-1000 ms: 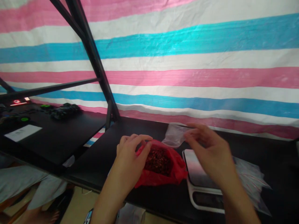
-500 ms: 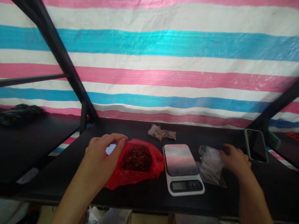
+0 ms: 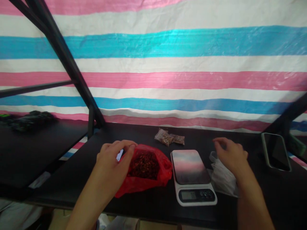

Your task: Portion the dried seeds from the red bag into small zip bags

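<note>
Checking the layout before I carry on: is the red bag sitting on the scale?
No, the red bag lies on the table, to the left of the scale.

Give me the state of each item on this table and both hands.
Red bag: mouth open, dark pieces inside.
Two small bags: filled, lying down.
Scale: flat, display reading illegible.
Clear bags: crumpled, beside the scale.
Phone: screen dark.
Left hand: thumb and forefinger together at the red bag's rim.
Pale item behind left hand: mostly hidden.
Right hand: fingers curled, near the clear bags; contact unclear.
</note>
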Tool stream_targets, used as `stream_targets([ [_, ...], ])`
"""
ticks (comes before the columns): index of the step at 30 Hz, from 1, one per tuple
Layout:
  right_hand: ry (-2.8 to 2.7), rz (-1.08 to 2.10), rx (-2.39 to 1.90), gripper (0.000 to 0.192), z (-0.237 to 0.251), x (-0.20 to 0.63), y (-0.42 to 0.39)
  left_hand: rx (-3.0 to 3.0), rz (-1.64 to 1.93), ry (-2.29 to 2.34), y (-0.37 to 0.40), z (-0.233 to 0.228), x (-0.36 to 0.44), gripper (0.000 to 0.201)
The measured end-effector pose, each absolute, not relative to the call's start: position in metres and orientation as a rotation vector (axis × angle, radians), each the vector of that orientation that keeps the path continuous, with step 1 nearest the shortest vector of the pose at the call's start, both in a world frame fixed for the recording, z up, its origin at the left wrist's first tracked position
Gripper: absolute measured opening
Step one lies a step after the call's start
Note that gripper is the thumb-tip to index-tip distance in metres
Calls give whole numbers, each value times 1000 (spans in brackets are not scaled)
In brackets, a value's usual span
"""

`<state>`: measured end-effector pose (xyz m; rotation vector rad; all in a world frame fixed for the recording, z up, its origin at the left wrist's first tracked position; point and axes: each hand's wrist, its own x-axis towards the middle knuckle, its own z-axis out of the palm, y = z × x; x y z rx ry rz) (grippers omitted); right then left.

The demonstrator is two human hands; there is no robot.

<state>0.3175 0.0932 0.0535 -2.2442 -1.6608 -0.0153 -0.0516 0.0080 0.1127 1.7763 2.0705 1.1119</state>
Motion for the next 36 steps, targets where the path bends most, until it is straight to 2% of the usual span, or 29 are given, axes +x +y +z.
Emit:
stream_targets([
  [4, -1923, 296, -2064, 49, 57, 240, 106, 1780, 1089, 2040, 3, 114, -51, 38],
  [7, -1995, 370, -2022, 49, 47, 211, 114, 1765, 1081, 2027, 1, 113, -53, 37],
  [12, -1991, 362, -1983, 46, 38, 215, 121, 1778, 1102, 2015, 2, 108, -61, 34],
  [16, -1921, 347, -1951, 46, 52, 231, 114, 1766, 1149, 2012, 3, 110, -63, 34],
  [22, -1729, 761, -1414, 52, 100, 244, 69, 1679, 1317, 1754, 2, 109, -38, 28],
  [24, -1768, 900, -1258, 53, 113, 244, 53, 1514, 1305, 1610, 4, 103, -25, 32],
  [27, -1922, 1039, -1108, 53, 123, 242, 38, 1347, 1229, 1368, 9, 92, -14, 52],
  [29, -1994, 1053, -1073, 51, 124, 241, 35, 1270, 1177, 1228, 13, 87, -13, 56],
  [32, -2004, 985, -1093, 47, 122, 241, 35, 1201, 1178, 1128, 17, 84, -18, 46],
  [36, -1923, 726, -1161, 42, 121, 232, 40, 1220, 1191, 1098, 19, 86, -20, 43],
])
